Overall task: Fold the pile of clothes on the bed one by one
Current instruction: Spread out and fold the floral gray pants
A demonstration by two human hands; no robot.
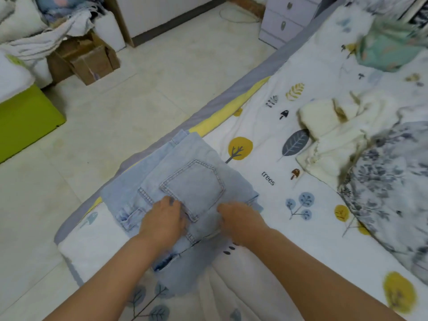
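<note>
A pair of light blue jeans (192, 181) lies folded into a thick bundle near the bed's left edge, back pocket facing up. My left hand (163, 220) grips the near waistband edge of the jeans, fingers curled under the fabric. My right hand (239, 220) holds the near right edge of the same bundle, fingers tucked into the fold. A cream fluffy garment (333, 133) lies crumpled further right on the bed. A mint green garment (389, 49) sits at the far end of the bed.
The bed (266, 140) has a white sheet printed with trees and leaves. A grey floral quilt (389, 181) is bunched at the right. On the tiled floor stand cardboard boxes (88, 59), a green box (25, 119) and a lilac drawer unit (284, 19).
</note>
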